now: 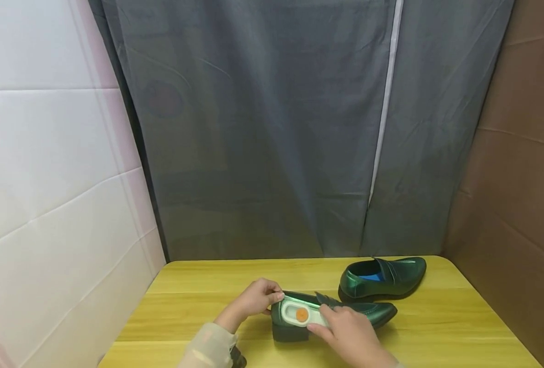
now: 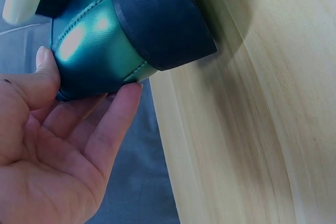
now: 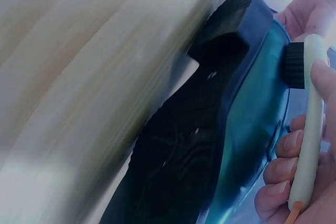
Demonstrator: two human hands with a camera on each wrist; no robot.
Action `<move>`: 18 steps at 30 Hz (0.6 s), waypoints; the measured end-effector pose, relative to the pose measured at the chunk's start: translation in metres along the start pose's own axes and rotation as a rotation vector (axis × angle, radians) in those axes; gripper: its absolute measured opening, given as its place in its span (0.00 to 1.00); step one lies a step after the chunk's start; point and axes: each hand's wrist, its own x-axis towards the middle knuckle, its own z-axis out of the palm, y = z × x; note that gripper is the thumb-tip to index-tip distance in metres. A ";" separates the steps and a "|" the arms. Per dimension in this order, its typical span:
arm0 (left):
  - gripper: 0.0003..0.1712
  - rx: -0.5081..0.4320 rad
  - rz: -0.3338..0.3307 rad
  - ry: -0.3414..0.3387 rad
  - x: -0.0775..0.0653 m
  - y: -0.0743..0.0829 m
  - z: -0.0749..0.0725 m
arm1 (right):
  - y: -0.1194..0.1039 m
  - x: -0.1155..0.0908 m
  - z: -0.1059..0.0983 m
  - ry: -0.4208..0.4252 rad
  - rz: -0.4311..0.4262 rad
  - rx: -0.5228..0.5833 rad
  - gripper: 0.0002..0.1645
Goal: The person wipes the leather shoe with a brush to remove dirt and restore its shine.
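A dark green, shiny loafer (image 1: pixel 373 311) is held over the wooden table, its toe to the right and its block heel (image 2: pixel 163 19) toward the left. My left hand (image 1: pixel 255 297) pinches the loafer's back end, thumb on the upper rim and fingers underneath the heel counter in the left wrist view. In my right hand (image 1: pixel 352 335) is a pale shoe brush (image 1: pixel 286 311) with an orange disc on its back. Its black bristles (image 3: pixel 294 65) meet the shoe's side near the heel in the right wrist view. Fingers curl round the brush handle.
A matching green loafer (image 1: pixel 402 281) with a blue insole stands behind, at the table's back right. The yellow wood-grain table (image 1: pixel 198 286) ends at a grey curtain (image 1: pixel 262 153). White cloth (image 1: pixel 46 153) hangs to the left, brown cloth (image 1: pixel 520 179) to the right.
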 end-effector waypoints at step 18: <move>0.09 0.004 0.001 -0.009 0.001 0.000 -0.002 | 0.033 -0.024 -0.011 -0.013 0.093 0.004 0.26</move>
